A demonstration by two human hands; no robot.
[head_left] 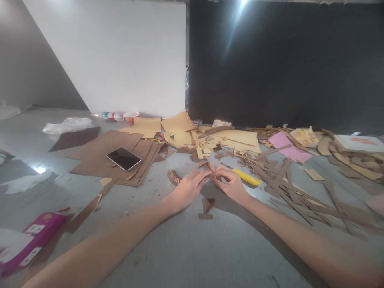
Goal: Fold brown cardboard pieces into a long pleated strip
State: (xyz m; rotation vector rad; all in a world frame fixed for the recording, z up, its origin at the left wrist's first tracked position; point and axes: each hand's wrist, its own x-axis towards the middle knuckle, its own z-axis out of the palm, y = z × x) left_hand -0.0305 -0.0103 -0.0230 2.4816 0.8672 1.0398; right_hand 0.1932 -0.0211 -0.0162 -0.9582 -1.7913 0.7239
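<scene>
Forearms: both reach in from the bottom edge over the grey floor [210, 256].
Left hand [187, 188]: fingers pinched on a small brown cardboard piece [210, 167].
Right hand [229, 184]: pinches the same piece — the two hands meet fingertip to fingertip.
Cardboard piece: held between the hands, just above the floor.
Nearby: two brown scraps [207, 206] below the hands; yellow tool [247, 177] just behind the right hand, partly hidden.
Left side: phone [123, 158] on brown sheets [99, 154]; pink box [28, 244], cut off.
Right side: strip pile [288, 180], pink paper [286, 146].
Unclear: the piece's shape — blurred.
</scene>
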